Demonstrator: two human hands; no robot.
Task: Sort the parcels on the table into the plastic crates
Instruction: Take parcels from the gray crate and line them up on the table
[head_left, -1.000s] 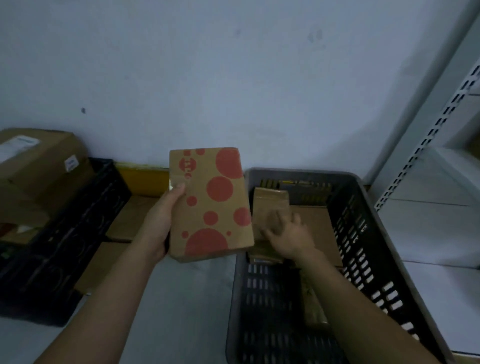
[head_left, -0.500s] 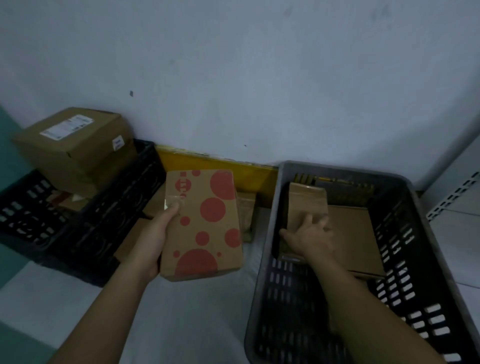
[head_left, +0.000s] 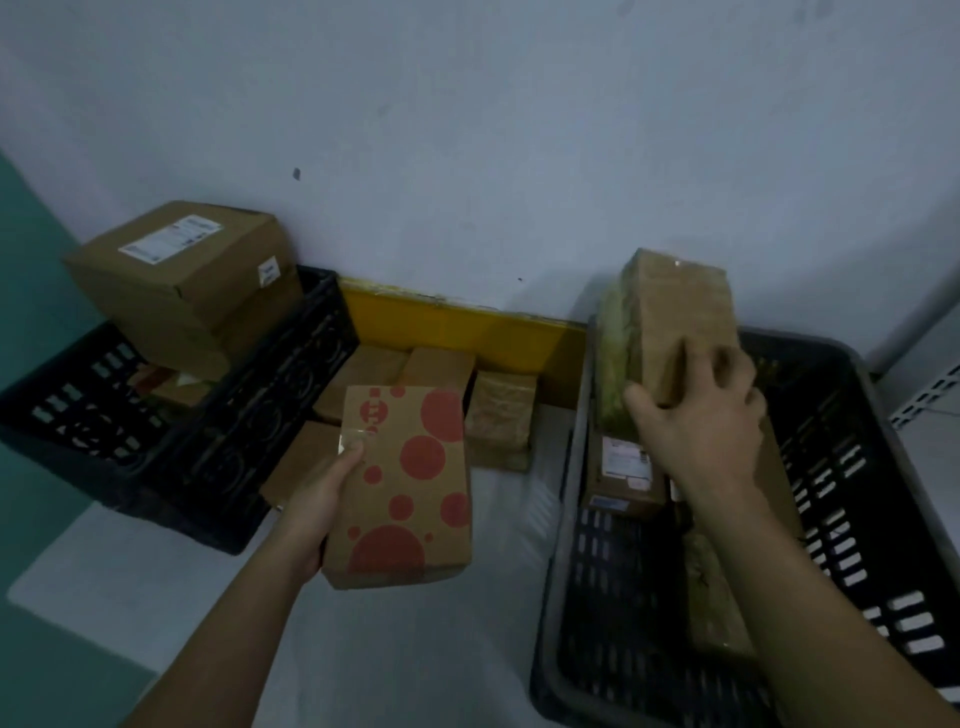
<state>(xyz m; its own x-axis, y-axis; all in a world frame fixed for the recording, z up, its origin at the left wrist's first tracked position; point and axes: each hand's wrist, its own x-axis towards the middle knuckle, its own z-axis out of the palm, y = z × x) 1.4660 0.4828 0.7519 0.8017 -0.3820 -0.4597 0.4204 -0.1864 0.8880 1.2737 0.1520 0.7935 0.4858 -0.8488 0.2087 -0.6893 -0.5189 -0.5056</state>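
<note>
L hand grips the brown cardboard parcel w/ red dots by its left edge, thumb on its face, held above the grey table btwn the two crates. R hand has fingers curled over the near end of a plain brown taped parcel, tilted up over the grey plastic crate, which holds other parcels. The black plastic crate at left carries a large cardboard box w/ white labels.
</note>
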